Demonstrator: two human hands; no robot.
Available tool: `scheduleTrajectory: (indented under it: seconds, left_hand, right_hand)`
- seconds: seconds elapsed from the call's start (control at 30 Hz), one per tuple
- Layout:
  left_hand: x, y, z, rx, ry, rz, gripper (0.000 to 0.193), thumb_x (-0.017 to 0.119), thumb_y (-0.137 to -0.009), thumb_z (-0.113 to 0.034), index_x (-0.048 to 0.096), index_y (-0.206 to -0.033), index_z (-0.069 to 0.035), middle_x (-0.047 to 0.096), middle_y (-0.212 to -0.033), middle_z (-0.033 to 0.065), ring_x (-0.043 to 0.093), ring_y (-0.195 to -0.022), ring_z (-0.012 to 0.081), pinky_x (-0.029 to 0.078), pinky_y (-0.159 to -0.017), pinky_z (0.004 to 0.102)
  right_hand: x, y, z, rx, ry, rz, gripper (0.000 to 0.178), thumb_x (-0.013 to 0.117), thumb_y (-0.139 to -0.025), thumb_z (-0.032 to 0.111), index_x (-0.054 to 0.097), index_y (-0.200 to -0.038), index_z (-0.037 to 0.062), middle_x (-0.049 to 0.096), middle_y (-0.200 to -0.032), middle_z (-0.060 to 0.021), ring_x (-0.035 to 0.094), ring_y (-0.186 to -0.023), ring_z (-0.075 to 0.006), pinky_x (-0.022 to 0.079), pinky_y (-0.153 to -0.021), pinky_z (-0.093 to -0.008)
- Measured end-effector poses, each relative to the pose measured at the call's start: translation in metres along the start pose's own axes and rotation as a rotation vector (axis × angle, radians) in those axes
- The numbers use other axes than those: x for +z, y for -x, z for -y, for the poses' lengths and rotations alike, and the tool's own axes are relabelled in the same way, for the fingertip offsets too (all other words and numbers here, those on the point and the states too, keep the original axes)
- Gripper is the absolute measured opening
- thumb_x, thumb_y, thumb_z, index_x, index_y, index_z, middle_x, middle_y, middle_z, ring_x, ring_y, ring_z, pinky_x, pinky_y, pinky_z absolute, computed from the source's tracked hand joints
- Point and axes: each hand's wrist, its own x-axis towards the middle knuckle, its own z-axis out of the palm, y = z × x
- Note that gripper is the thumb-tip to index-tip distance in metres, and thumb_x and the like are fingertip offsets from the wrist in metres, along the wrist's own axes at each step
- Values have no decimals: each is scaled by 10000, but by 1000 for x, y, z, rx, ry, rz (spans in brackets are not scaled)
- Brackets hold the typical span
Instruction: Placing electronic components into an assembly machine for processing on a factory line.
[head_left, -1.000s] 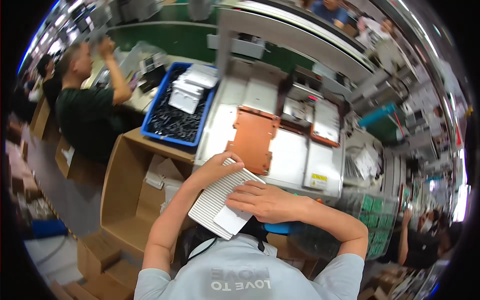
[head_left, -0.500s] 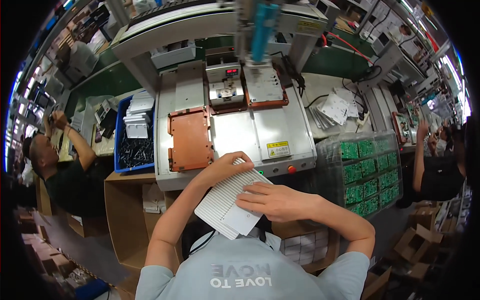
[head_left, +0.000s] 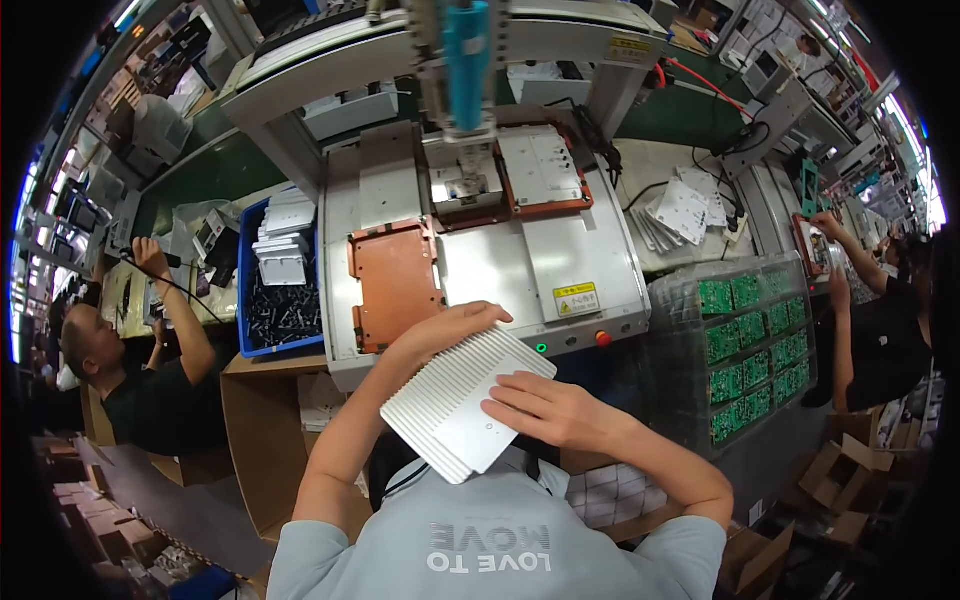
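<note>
"Hands first: how do they stand?"

"The left hand point(head_left: 455, 328) curls over the upper edge of a ribbed panel point(head_left: 450, 400), partly closed on it. The right hand point(head_left: 562, 410) lies across the smooth part, fingers nearly straight and slightly spread; its thumb is out of sight, so I can't tell whether it grips too."

"And where is the panel itself?"

"Slantwise before the person's chest, between both hands, near the machine's front edge."

"What do the containers hold?"

"Left of the machine, a blue bin point(head_left: 284, 347) has a stack of white panels point(head_left: 283, 240) above a heap of small black parts point(head_left: 285, 312). Just below it, an open cardboard box point(head_left: 240, 430) holds pale pieces I can't make out. On the right, clear plastic trays point(head_left: 675, 330) carry rows of green circuit boards point(head_left: 753, 325). Under the right forearm sit packed white blocks point(head_left: 610, 492)."

"And the surfaces?"

"The ribbed panel is pale, with straight parallel ridges beside a flat patch. The machine bed point(head_left: 485, 270) is broad and shiny. On it, one orange-brown fixture point(head_left: 397, 285) is a flat rectangle with notched edges; another frames a white plate point(head_left: 543, 170). A teal cylinder point(head_left: 467, 65) stands upright above."
</note>
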Motion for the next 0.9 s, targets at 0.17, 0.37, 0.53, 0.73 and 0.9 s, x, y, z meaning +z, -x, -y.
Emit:
scheduleTrajectory:
  seconds: [0.17,0.37,0.53,0.73,0.9]
  left_hand:
    - [-30,58,23,-14,717,-70,783,247,-912,-656,374,-1362,-28,600,-1062,199,606,-941,228,492,-844,352]
    - [-33,87,45,294,289,-603,576,555,-931,-163,284,-1434,-93,604,-1065,177,630,-878,254,506,-812,317]
    - [-42,82,53,223,-370,-754,257,587,-875,-92,621,-1115,-8,557,-965,135,551,-857,259,454,-734,335]
    - [-68,78,64,461,-1091,-903,265,644,-830,-113,579,-1071,-26,534,-996,157,477,-922,357,420,-834,391]
    - [-78,61,59,275,-1121,-701,445,657,-827,-260,527,-1218,-92,503,-1167,241,482,-1045,425,415,-900,408]
  right_hand:
    - [24,-48,-17,342,-394,-414,357,675,-759,29,615,-1111,23,651,-1051,-143,647,-902,-231,522,-784,-307]
    - [88,-114,-61,1107,-750,-721,406,589,-912,179,464,-1265,22,599,-702,-44,493,-596,-64,380,-529,-234]
    - [150,-132,-90,1213,-692,-695,422,603,-900,298,445,-1186,32,613,-693,-56,514,-613,-80,402,-556,-239]
    - [162,-144,-92,1260,-200,-307,335,612,-850,315,569,-1013,25,615,-771,-90,555,-780,-248,445,-692,-372]
    - [173,-139,-95,894,458,-207,279,670,-787,298,627,-753,24,560,-731,-109,504,-788,-295,422,-705,-389]
